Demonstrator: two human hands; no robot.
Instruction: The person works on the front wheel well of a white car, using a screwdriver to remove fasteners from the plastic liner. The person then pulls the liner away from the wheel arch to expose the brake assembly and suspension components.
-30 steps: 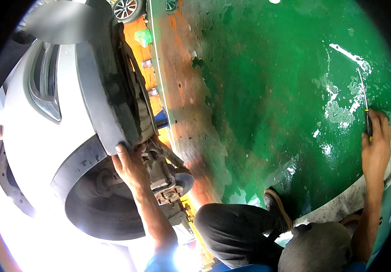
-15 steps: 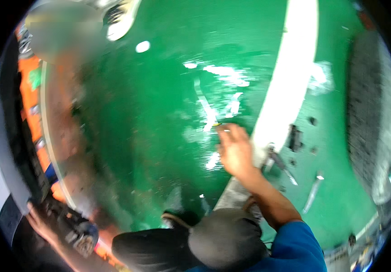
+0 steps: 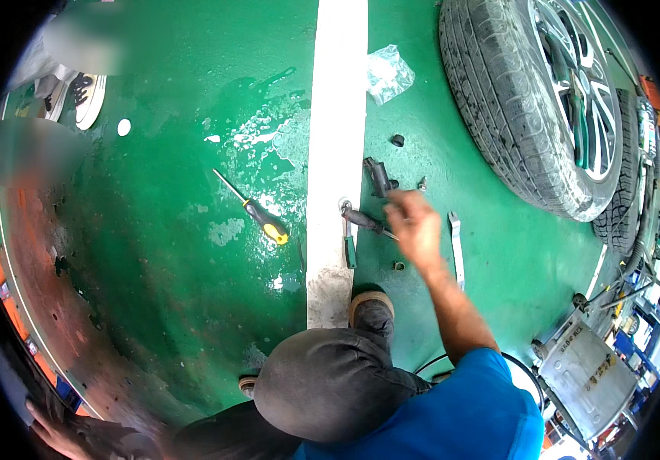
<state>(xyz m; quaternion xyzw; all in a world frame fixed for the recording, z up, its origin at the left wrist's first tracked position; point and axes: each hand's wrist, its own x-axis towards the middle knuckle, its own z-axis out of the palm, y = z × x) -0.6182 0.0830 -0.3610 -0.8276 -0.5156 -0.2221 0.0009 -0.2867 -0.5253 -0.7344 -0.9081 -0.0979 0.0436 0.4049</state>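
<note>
My right hand (image 3: 415, 226) hovers over the floor on the right of the white stripe, fingers slightly blurred, loosely bent and apart, with nothing visible in them. Its fingertips are nearest to a black cylindrical part (image 3: 378, 176). Beside them lies a tool with a round metal head and black handle (image 3: 363, 220), across a green-handled tool (image 3: 350, 249). A yellow-and-black screwdriver (image 3: 265, 220) rests on the wet green floor left of the stripe. At the lower left edge, my left hand (image 3: 55, 431) is partly in shadow, fingers stretched out beside a dark surface.
A large wheel (image 3: 491, 107) stands at the upper right. A flat silver wrench (image 3: 456, 249), a small black cap (image 3: 397, 140) and a clear plastic bag (image 3: 389, 73) lie on the floor. Another person's shoe (image 3: 91, 100) shows at upper left. A grey metal plate (image 3: 586, 376) is at lower right.
The screwdriver that was at my right hand now lies on the floor, released. My right hand has moved right, across the white stripe. The whole view has swung to the right.
</note>
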